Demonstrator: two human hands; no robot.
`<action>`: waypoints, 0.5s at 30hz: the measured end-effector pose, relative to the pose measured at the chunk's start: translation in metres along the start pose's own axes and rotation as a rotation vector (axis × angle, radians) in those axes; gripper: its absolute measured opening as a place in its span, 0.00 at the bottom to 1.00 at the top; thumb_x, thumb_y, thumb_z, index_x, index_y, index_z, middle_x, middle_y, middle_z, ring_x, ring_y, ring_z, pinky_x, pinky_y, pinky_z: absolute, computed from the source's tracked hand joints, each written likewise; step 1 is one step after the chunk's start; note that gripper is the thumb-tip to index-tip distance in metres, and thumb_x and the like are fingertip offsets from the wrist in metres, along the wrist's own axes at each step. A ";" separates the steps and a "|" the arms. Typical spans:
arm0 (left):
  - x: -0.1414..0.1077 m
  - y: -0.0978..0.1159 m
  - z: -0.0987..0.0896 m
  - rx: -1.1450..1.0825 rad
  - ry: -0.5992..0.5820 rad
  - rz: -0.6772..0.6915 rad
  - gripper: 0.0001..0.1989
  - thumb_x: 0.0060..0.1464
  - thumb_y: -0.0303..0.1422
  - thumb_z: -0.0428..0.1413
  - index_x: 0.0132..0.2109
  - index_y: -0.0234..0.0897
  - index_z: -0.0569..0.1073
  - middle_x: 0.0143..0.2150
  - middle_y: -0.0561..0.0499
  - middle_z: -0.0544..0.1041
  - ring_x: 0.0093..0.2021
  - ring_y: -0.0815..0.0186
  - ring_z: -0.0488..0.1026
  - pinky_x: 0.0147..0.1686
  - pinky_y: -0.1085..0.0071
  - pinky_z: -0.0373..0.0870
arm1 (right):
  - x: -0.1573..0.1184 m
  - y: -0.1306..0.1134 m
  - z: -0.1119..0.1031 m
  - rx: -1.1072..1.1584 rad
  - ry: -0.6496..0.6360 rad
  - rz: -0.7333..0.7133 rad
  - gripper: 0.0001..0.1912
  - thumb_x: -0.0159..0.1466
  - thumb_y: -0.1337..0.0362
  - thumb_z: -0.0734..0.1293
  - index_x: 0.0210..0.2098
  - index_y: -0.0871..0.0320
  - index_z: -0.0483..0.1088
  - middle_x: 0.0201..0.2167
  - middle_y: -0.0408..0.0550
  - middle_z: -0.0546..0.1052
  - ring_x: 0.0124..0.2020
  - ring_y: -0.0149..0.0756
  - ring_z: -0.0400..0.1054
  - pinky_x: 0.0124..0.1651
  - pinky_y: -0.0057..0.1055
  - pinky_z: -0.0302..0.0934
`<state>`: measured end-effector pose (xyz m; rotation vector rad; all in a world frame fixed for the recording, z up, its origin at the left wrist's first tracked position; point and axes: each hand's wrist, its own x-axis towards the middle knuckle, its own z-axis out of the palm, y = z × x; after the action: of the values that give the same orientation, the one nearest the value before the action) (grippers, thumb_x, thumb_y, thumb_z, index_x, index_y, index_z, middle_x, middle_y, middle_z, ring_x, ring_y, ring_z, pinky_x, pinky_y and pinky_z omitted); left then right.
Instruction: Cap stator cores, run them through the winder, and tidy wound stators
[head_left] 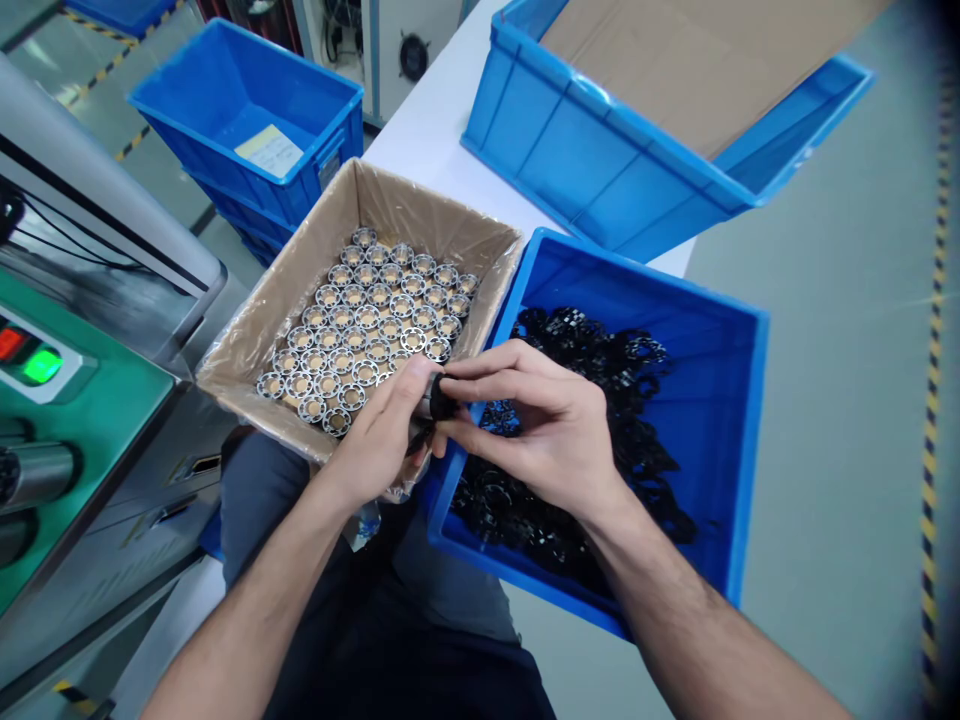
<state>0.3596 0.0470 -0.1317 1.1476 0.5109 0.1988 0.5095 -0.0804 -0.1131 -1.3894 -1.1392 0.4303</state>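
Note:
My left hand [382,435] is closed around a small metal cylinder [425,402], mostly hidden by the fingers. At the cylinder's right end, my right hand [551,425] pinches a black ring-shaped part [444,396] with its fingertips. The two parts meet between my hands, but how far they fit together cannot be seen. Behind my left hand, a cardboard box [442,215] lined with clear plastic holds rows of upright metal cylinders [367,317] with slotted rims. Under my right hand, a blue bin [712,400] contains a heap of loose black parts [570,335].
A larger blue crate [570,150] with a cardboard sheet [697,60] stands on the white table [431,110]. Stacked blue bins [247,90] are at the back left. Along the left is a green-topped machine [97,440] with lit displays and metal cylinders [41,472].

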 end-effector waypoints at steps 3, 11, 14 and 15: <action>-0.001 0.000 0.000 0.001 -0.015 -0.012 0.32 0.79 0.64 0.51 0.46 0.40 0.76 0.28 0.53 0.74 0.24 0.67 0.69 0.24 0.72 0.68 | -0.002 0.001 0.007 0.003 0.016 0.017 0.18 0.66 0.70 0.86 0.52 0.46 0.91 0.53 0.46 0.91 0.52 0.42 0.86 0.55 0.40 0.82; 0.022 0.029 -0.012 0.569 0.223 0.151 0.17 0.71 0.50 0.68 0.50 0.43 0.75 0.39 0.50 0.75 0.37 0.59 0.74 0.35 0.69 0.69 | 0.004 -0.013 -0.039 -0.260 0.015 0.122 0.12 0.69 0.58 0.85 0.48 0.49 0.85 0.55 0.50 0.88 0.59 0.48 0.83 0.60 0.46 0.81; 0.037 0.037 -0.022 0.919 0.410 0.185 0.25 0.61 0.46 0.76 0.58 0.41 0.78 0.47 0.43 0.79 0.50 0.46 0.79 0.49 0.61 0.74 | -0.016 -0.025 -0.068 -0.406 -0.394 0.213 0.09 0.70 0.66 0.82 0.47 0.50 0.84 0.48 0.47 0.87 0.50 0.43 0.84 0.54 0.40 0.81; 0.040 0.038 -0.024 0.964 0.423 0.189 0.31 0.59 0.47 0.77 0.63 0.40 0.78 0.52 0.40 0.80 0.53 0.43 0.79 0.52 0.58 0.74 | -0.027 -0.027 -0.072 -0.442 -0.581 0.255 0.13 0.69 0.70 0.81 0.51 0.49 0.85 0.50 0.47 0.87 0.51 0.43 0.84 0.55 0.40 0.81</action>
<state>0.3868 0.0980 -0.1162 2.1186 0.9202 0.3836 0.5466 -0.1473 -0.0838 -1.8737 -1.5982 0.8401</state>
